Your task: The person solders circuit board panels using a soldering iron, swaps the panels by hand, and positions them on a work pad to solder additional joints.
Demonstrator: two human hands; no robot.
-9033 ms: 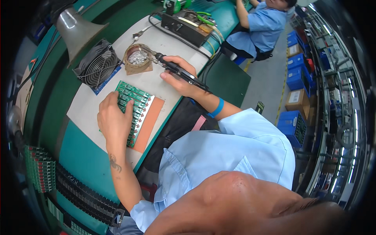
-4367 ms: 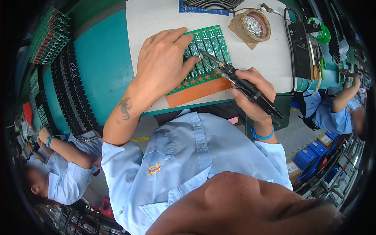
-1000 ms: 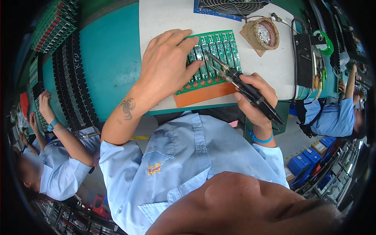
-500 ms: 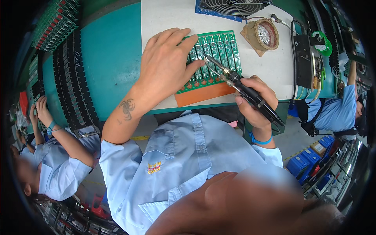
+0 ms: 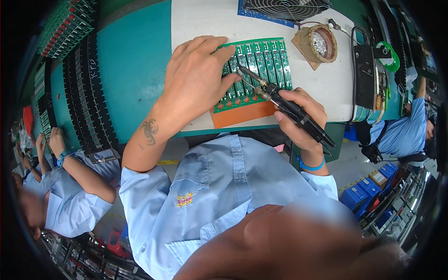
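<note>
A green circuit board panel (image 5: 272,60), divided into several narrow strips, lies on the white sheet with an orange strip (image 5: 242,117) along its near edge. My left hand (image 5: 193,77) rests over the panel's left part, fingers stretched out and thumb apart on the strips; it hides that side. In my right hand (image 5: 303,109) is a black soldering iron (image 5: 298,112) with a thin metal tube alongside its tip. The tip points left and down at a strip near the left thumb; whether it touches is too small to tell.
A round solder pot (image 5: 317,44) stands at the back right, near a fan (image 5: 287,7). Farther right are a black box (image 5: 365,77) and a green spool (image 5: 388,56). Black slotted strips (image 5: 88,93) and stacked boards (image 5: 67,28) lie left, beside a co-worker's hand (image 5: 57,142).
The soldering iron's tip has moved left across the panel, closer to my left thumb, with my right hand following. The co-worker's hands at the left have shifted toward the lower edge.
</note>
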